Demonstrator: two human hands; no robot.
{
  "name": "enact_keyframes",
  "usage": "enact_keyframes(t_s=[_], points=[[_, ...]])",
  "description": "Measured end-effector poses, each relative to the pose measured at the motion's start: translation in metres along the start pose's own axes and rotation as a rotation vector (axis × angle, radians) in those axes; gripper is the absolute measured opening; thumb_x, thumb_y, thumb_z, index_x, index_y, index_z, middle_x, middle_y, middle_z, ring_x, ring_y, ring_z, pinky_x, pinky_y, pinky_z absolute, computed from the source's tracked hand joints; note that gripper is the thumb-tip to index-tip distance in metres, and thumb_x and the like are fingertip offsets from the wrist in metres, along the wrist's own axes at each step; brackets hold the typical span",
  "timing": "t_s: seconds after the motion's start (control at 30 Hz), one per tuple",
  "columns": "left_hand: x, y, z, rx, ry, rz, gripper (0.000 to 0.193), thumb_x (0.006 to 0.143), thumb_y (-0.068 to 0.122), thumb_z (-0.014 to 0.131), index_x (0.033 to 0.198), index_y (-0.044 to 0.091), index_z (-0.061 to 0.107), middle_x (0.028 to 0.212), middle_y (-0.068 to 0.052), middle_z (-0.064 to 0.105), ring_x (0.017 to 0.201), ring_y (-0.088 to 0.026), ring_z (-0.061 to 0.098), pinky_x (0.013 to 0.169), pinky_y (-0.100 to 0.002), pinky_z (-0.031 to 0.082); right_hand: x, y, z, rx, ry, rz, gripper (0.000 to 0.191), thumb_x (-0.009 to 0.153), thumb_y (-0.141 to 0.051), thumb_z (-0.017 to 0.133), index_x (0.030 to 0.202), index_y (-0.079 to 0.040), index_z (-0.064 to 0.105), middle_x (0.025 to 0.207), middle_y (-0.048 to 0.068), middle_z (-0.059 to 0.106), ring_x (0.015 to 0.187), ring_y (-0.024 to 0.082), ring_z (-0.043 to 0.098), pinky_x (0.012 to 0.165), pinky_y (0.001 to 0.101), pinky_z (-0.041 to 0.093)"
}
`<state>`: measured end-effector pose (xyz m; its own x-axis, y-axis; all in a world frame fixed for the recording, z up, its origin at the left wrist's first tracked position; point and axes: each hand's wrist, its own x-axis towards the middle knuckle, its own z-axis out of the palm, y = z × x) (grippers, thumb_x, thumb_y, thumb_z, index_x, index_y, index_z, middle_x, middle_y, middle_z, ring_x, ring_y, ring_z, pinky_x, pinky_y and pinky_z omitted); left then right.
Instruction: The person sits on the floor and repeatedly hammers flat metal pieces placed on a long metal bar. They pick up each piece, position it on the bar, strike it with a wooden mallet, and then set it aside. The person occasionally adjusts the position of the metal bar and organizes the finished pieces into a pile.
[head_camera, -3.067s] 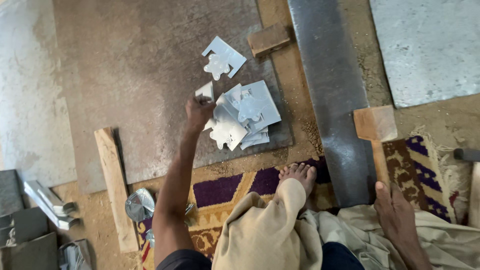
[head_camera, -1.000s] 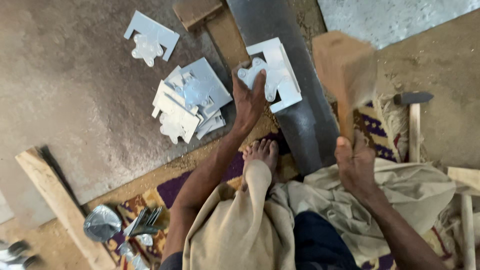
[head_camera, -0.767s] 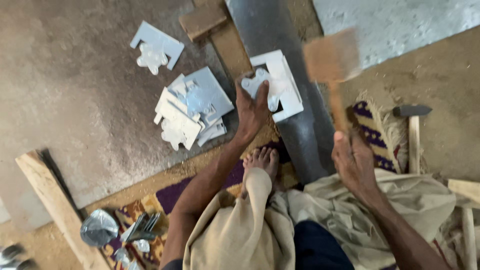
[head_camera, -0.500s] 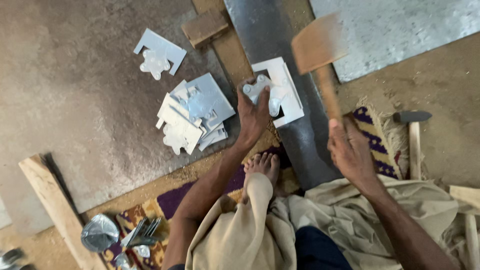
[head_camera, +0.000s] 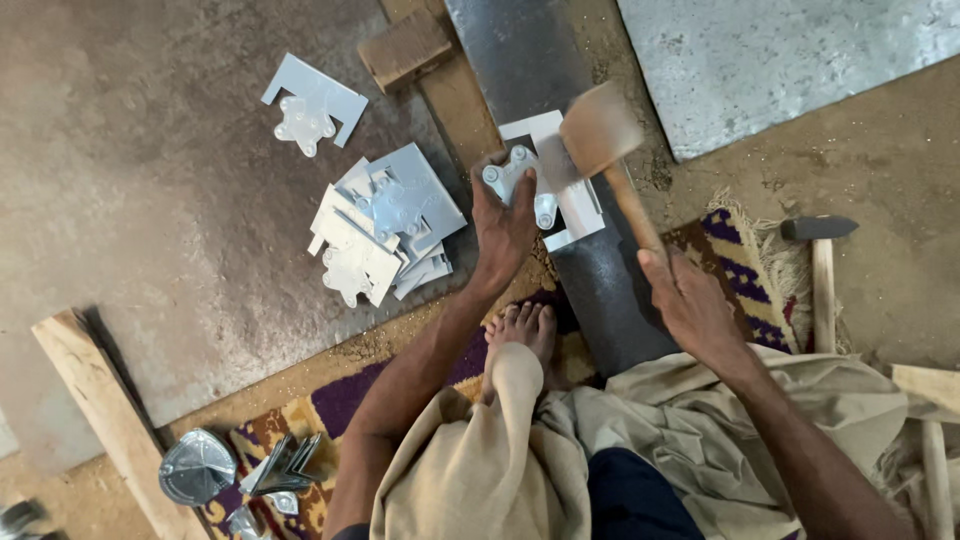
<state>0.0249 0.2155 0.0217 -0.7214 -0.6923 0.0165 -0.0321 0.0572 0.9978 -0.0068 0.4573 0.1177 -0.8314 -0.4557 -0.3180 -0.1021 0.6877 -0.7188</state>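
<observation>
My left hand (head_camera: 505, 225) presses a small cut sheet-metal piece (head_camera: 555, 195) flat on a long dark steel bar (head_camera: 560, 150). My right hand (head_camera: 690, 300) grips the handle of a wooden mallet (head_camera: 600, 135). The mallet's head is blurred and sits right over the piece, beside my left fingers. A pile of similar cut metal pieces (head_camera: 385, 230) lies on the floor just left of my left hand. One more such piece (head_camera: 310, 105) lies apart, further up and left.
A wooden block (head_camera: 405, 48) lies near the bar's far end. A large metal sheet (head_camera: 790, 60) covers the upper right. A steel hammer (head_camera: 820, 265) rests on the rug at right. A wooden plank (head_camera: 110, 420) and folded metal parts (head_camera: 240, 465) lie lower left. My bare foot (head_camera: 525, 330) is beside the bar.
My left hand moved from the pile to the steel bar with a piece. My right hand raised the mallet, and its head has now come down onto the piece.
</observation>
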Motion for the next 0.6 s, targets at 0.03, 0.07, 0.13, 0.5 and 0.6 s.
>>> enact_keyframes(t_s=[0.03, 0.07, 0.13, 0.5, 0.6], points=[[0.000, 0.000, 0.000, -0.002, -0.008, -0.035, 0.041, 0.102, 0.022, 0.063, 0.133, 0.005, 0.043, 0.110, -0.010, 0.059, 0.083, -0.016, 0.058, 0.069, -0.035, 0.053, -0.003, 0.002, 0.000, 0.103, -0.010, 0.064, 0.050, 0.108, -0.047, 0.044, 0.109, 0.001, 0.059, 0.057, 0.001, 0.044, 0.045, 0.012, 0.046, 0.040, 0.0333, 0.038], [0.000, -0.001, 0.001, -0.008, -0.005, -0.063, 0.041, 0.101, 0.023, 0.062, 0.133, 0.006, 0.043, 0.108, -0.010, 0.058, 0.079, -0.015, 0.056, 0.065, -0.035, 0.053, -0.006, 0.005, -0.001, 0.202, -0.022, 0.115, 0.047, 0.107, -0.045, 0.045, 0.108, -0.001, 0.061, 0.057, -0.001, 0.045, 0.046, 0.012, 0.045, 0.039, 0.0335, 0.038], [0.001, -0.003, 0.001, -0.056, -0.024, -0.040, 0.040, 0.105, 0.023, 0.063, 0.135, 0.005, 0.044, 0.105, -0.011, 0.056, 0.079, -0.017, 0.052, 0.068, -0.036, 0.050, -0.013, 0.010, -0.001, 0.246, 0.061, 0.032, 0.046, 0.113, -0.042, 0.044, 0.103, 0.002, 0.057, 0.060, 0.001, 0.045, 0.047, 0.013, 0.043, 0.041, 0.0338, 0.035], [-0.002, 0.001, -0.001, 0.072, -0.032, -0.058, 0.041, 0.104, 0.022, 0.061, 0.136, 0.004, 0.043, 0.105, -0.015, 0.060, 0.084, -0.020, 0.058, 0.072, -0.037, 0.053, -0.045, 0.040, 0.006, 0.159, 0.112, 0.016, 0.042, 0.114, -0.037, 0.047, 0.105, 0.004, 0.053, 0.058, 0.002, 0.042, 0.046, 0.016, 0.038, 0.043, 0.0343, 0.031], [-0.001, 0.000, 0.000, 0.044, -0.029, -0.034, 0.042, 0.103, 0.021, 0.060, 0.137, 0.005, 0.041, 0.112, -0.014, 0.059, 0.089, -0.020, 0.061, 0.074, -0.037, 0.055, -0.048, 0.044, 0.008, 0.042, 0.086, -0.017, 0.042, 0.108, -0.036, 0.049, 0.113, 0.005, 0.055, 0.058, 0.000, 0.048, 0.046, 0.012, 0.045, 0.041, 0.0324, 0.036]])
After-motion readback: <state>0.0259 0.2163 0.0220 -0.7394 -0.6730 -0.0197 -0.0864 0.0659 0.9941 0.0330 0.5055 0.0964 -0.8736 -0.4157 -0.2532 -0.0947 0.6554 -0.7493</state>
